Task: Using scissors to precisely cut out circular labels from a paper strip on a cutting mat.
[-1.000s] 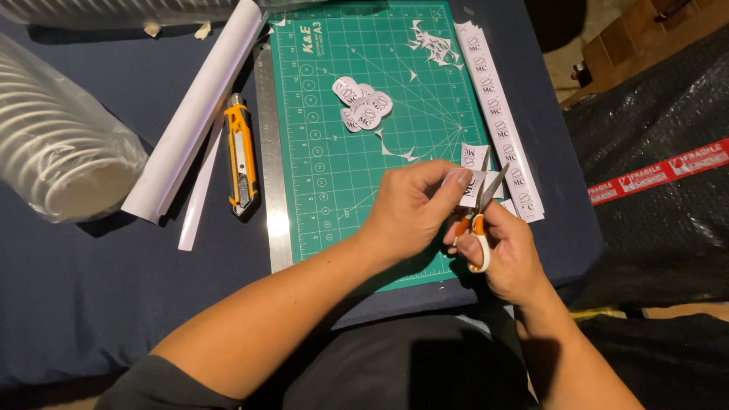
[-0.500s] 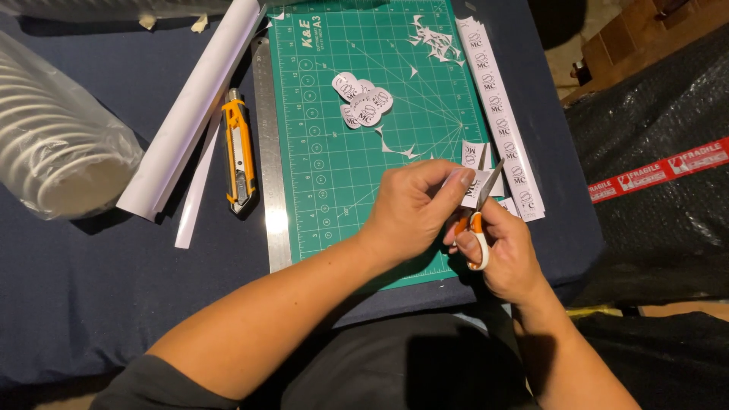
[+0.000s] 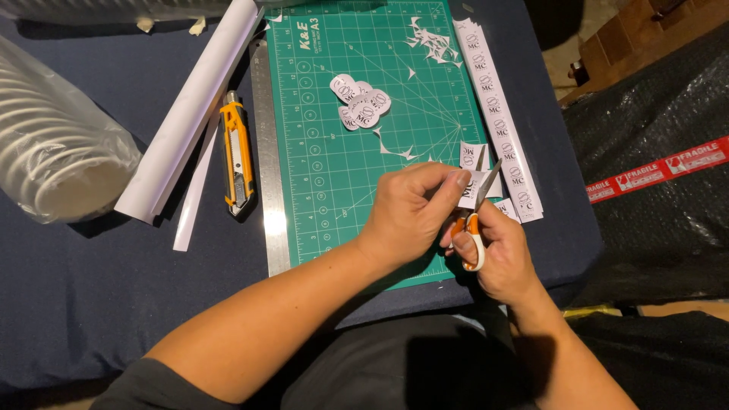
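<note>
Paper here, a small printed label piece (image 3: 472,187), light and floppy by the look of it, best pinched close to the cut line so it won't bend away. Left hand (image 3: 410,216) has it nipped between fingertips, just above the green cutting mat (image 3: 334,175). Right hand (image 3: 497,254) is closed through the orange-handled scissors (image 3: 474,228), blades parted at the paper's right edge, probably biting in, though the fingers hide the contact.

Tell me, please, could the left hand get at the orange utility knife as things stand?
Probably not at once: the left hand is pinching a paper piece, though the path over the mat to the utility knife looks open.
</note>
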